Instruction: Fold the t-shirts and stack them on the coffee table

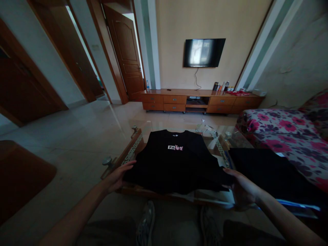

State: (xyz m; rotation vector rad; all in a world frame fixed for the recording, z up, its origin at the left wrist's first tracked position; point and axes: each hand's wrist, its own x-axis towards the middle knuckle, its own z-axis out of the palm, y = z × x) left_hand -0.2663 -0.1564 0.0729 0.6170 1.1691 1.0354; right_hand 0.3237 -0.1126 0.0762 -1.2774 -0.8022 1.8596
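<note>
A black T-shirt (174, 167) with a small white and pink print on its chest lies spread over the glass coffee table (133, 148), its neckline pointing away from me. At the shirt's left edge, my left hand (119, 176) grips the cloth, fingers on top. My right hand (239, 186) holds the opposite side near the lower right corner, the thumb over the fabric and the other fingers mostly hidden in shadow. The near hem is slightly raised between both hands.
Dark folded cloth (269, 171) lies to the right, beside the floral sofa (279, 124). A clear wrapper (206, 128) rests at the table's far end. Beyond stand a low wooden cabinet (174, 99) and a wall television (204, 53). A brown rounded seat (23, 177) is at left.
</note>
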